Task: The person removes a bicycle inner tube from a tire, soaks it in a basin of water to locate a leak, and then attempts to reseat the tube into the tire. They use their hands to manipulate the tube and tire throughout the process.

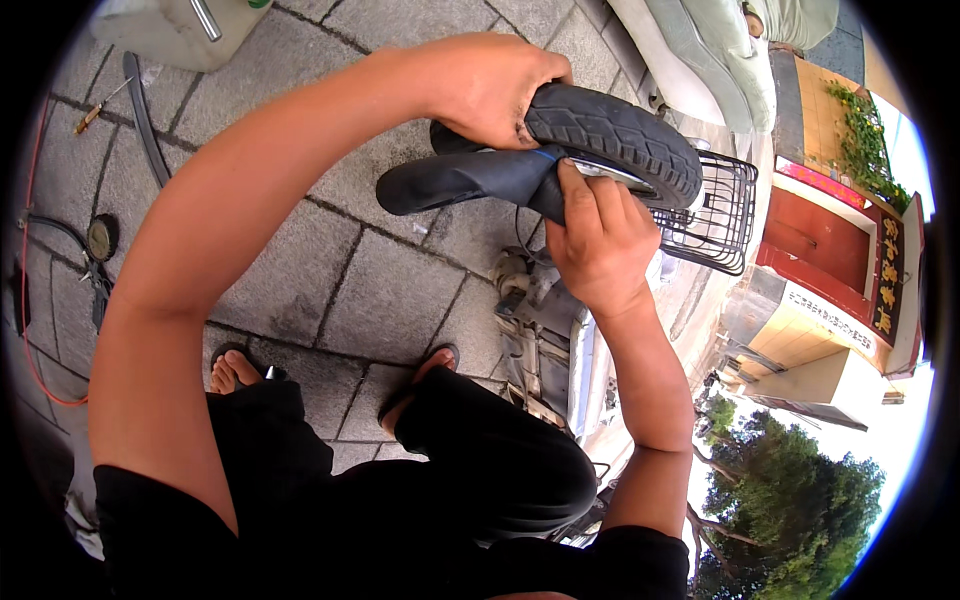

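A small wheel with a chunky black tire (625,135) is held up in front of me. Part of a black inner tube (450,182) hangs out of it in a thick loop toward the left. My left hand (490,95) grips the tire's left end, its fingers curled over the far side and partly hidden. My right hand (605,240) is closed on the inner tube at the tire's near edge, thumb pressed against the rubber. Between tire and tube a bit of the silver rim shows.
Behind the wheel is a black wire basket (735,215). On the paving lie a screwdriver (98,112), a curved black strip (146,120) and a pressure gauge (102,238) with hose. A pale container (180,40) stands far left; dusty vehicle parts (535,365) are beside my knee.
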{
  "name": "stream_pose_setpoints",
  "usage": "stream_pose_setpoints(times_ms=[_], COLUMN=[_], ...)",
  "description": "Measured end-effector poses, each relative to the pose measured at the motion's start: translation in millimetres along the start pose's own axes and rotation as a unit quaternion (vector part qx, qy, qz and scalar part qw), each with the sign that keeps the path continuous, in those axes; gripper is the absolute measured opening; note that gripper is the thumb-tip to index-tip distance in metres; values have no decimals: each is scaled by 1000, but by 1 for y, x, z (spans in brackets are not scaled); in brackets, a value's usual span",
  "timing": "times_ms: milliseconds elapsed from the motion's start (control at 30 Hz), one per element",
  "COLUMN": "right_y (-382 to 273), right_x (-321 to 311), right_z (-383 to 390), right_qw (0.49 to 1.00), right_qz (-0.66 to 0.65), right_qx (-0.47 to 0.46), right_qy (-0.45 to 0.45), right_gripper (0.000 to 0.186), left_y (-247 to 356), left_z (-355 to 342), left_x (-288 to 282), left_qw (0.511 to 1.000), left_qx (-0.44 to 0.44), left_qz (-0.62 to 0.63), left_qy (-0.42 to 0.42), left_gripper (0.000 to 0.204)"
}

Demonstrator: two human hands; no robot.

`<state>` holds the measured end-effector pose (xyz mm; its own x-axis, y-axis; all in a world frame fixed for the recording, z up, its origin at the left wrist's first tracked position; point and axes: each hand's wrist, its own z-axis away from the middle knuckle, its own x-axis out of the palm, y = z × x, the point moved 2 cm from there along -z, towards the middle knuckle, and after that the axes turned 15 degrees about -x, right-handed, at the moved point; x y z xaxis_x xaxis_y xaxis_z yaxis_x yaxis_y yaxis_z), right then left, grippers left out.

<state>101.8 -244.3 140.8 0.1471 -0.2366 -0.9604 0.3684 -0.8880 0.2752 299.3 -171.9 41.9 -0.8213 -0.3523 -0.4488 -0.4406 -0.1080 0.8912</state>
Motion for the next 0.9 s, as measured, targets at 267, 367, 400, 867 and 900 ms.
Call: stream_pose_setpoints(times_ms=[267, 367, 400, 867, 900], right_y=[9, 10, 12, 30, 26], right_x=[-5, -5, -3, -9, -11], right_z=[-4, -7, -7, -2, -7], right_qw=[999, 999, 999, 973, 964], right_qz=[-18, -23, -16, -118, -121], right_qx=[-11, 15, 13, 193, 232], right_qy=[-28, -35, -39, 49, 50], right_gripper=[57, 58, 58, 46, 42], left_y=[26, 30, 30, 9, 8], left_z=[3, -6, -10, -55, -56], left_x=[1, -9, -11, -14, -12], left_qw=[997, 994, 994, 967, 969], left_qx=[4, -55, -48, -19, -6], left_qz=[-73, -62, -58, 53, 53], left_qy=[13, -64, -79, -250, -241], left_gripper=[44, 32, 28, 25, 25])
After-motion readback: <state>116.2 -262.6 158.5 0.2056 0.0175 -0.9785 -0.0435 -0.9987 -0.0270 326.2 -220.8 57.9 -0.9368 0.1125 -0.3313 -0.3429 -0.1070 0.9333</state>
